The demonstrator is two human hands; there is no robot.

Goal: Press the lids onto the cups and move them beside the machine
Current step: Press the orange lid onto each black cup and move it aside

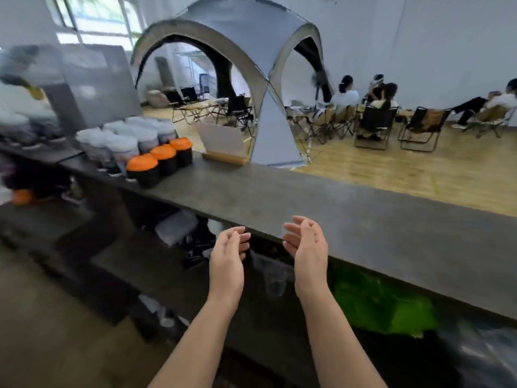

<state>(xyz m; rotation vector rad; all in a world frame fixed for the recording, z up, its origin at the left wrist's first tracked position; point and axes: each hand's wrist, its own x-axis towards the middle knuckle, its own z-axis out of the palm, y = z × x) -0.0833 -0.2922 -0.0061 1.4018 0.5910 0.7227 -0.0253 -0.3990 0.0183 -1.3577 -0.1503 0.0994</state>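
Head view, wide-angle and blurred with motion toward the left edge. Two bare forearms rise from the bottom centre of the frame. The left hand and the right hand are held side by side, palms facing each other with a gap between them, fingers loosely curved and holding nothing. They hover at the near edge of a long grey counter with a matte, stone-like top that runs from the left middle to the lower right of the frame.

Between the wrists, below the counter edge, a clear plastic cup shows faintly against a dark shelf; it is thin, see-through and blurred, and I cannot tell whether it has a lid. To the right of it lies a bright green patch, too smeared to name.

At the left middle of the frame, three short black tubs with domed orange lids stand in a row on the counter. Behind them are clustered pale, white-topped containers. A large grey boxy machine stands in the upper left. A white card in a wooden holder sits farther along the counter.

Beyond the counter, a grey dome tent with arched openings stands on a light wooden floor, with folding chairs and seated people in the upper right.
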